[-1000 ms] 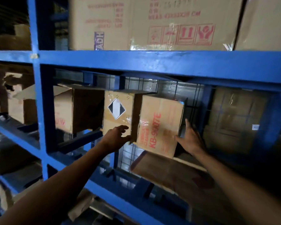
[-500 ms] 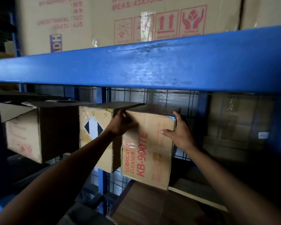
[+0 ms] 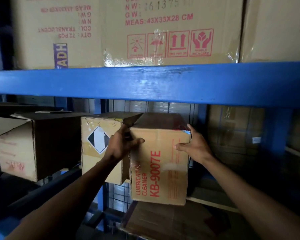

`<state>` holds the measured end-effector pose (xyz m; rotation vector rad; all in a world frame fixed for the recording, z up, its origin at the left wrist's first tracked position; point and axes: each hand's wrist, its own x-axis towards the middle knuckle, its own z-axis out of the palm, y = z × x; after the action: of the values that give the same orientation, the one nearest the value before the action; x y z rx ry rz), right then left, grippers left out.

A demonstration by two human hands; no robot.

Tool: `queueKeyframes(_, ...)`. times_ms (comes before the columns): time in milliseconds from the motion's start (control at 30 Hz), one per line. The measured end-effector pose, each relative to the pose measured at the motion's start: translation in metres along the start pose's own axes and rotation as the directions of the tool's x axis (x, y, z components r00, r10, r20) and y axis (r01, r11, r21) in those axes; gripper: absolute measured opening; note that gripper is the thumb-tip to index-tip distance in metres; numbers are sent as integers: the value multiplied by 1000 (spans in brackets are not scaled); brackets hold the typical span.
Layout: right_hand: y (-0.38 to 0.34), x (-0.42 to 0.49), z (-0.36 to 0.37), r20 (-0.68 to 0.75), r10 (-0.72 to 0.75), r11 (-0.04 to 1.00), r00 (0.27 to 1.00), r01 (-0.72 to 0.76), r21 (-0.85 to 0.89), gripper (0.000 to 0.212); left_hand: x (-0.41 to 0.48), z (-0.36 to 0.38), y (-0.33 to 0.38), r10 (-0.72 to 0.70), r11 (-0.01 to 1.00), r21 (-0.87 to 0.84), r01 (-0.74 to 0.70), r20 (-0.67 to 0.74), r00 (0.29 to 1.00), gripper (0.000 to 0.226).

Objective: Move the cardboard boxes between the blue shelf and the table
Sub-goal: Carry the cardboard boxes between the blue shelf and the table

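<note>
Being inside the blue shelf [image 3: 145,84] and clasped at its 2 upper corners by the left hand [image 3: 121,144] and right hand [image 3: 194,144], the KB-9007E box [image 3: 160,163] is judged barely started toward the table.

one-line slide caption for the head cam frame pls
Left hand and right hand grip the upper corners of the KB-9007E box inside the blue shelf, beside a diamond-labelled box.

1. A wire mesh panel [image 3: 117,196] backs the bay at 7 o'clock.
2. A flat cardboard sheet [image 3: 163,224] lies at 6 o'clock.
3. A small white label [image 3: 256,140] shows at 3 o'clock.
</note>
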<state>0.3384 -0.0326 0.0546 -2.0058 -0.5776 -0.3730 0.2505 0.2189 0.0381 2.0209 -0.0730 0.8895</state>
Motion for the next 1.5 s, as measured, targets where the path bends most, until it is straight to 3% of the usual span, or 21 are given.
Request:
queueKeyframes(300, -22, -94, -29, -103, 11, 999, 995, -5, 54, 97, -70, -17, 35, 13, 1000, 13, -13, -5, 1000, 55)
queueKeyframes(467, -32, -122, -41, -155, 23, 998, 988, -13, 65, 82, -75, -11, 49, 29, 985, 171, -39, 64, 998, 82)
queueKeyframes(633, -31, -151, -63, -212, 76, 994, 974, -59, 87, 40, -93, -1, 72, 28, 986, 163, -42, 86, 996, 81)
queueKeyframes(933, -29, -180, -101, -213, 142, 976, 967, -101, 192, 47, -121, 36, 119, -42, 999, 30, 37, 187, 981, 83)
queueKeyframes(1100, -17, -180, -115, -98, 167, 948, 981, -133, 288, 49, -121, 51, 135, -39, 989, -131, 73, 244, 969, 44)
queueKeyframes(1267, -12, -187, -115, -55, 217, 881, 975, -171, 442, 73, -126, 59, 137, -59, 971, -213, 111, 236, 970, 48)
queueKeyframes(1400, -13, -206, -112, -10, 154, 879, 988, -133, 457, 60, -140, 56, 135, -53, 952, -280, 128, 259, 964, 75)
queueKeyframes(1500, -14, -215, -109, -16, 117, 889, 993, -98, 447, 64, -154, 51, 132, -49, 938, -324, 124, 231, 972, 69)
